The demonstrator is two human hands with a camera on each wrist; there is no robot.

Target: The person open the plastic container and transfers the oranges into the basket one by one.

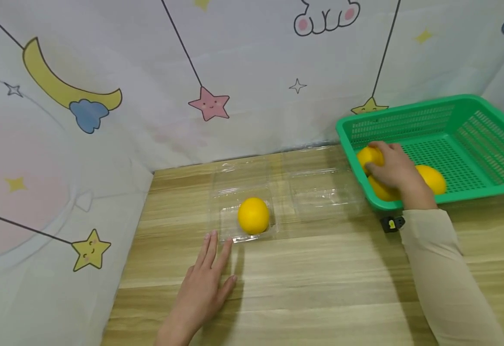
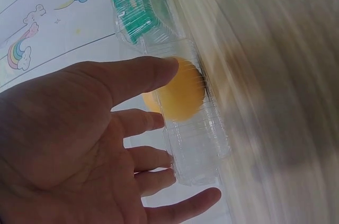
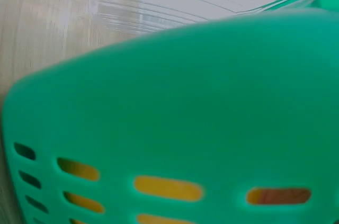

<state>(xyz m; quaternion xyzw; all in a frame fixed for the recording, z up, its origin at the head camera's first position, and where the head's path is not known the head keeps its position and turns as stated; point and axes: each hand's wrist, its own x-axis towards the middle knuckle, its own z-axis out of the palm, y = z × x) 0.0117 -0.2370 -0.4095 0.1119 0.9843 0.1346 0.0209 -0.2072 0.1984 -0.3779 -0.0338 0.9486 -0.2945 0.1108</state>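
Note:
My right hand [image 1: 394, 167] reaches into the green basket [image 1: 459, 158] and grips a round yellow-orange orange [image 1: 368, 156] near its left wall. Two more oranges lie by that hand, one partly beneath it and another orange [image 1: 434, 179] to its right. Spread and nearly straight, the fingers of my left hand [image 1: 197, 290] lie at the front edge of an opened clear plastic container [image 1: 228, 222]. One orange [image 1: 253, 216] sits in its front half. In the right wrist view, the basket wall [image 3: 185, 91] hides most of the right hand.
Beside the first stands a second opened clear container [image 1: 321, 190], close to the basket's left side. A small black object [image 1: 392, 224] appears by the right wrist, below the basket rim. Behind the wooden table [image 1: 304, 288] hangs a printed cloth [image 1: 252, 57].

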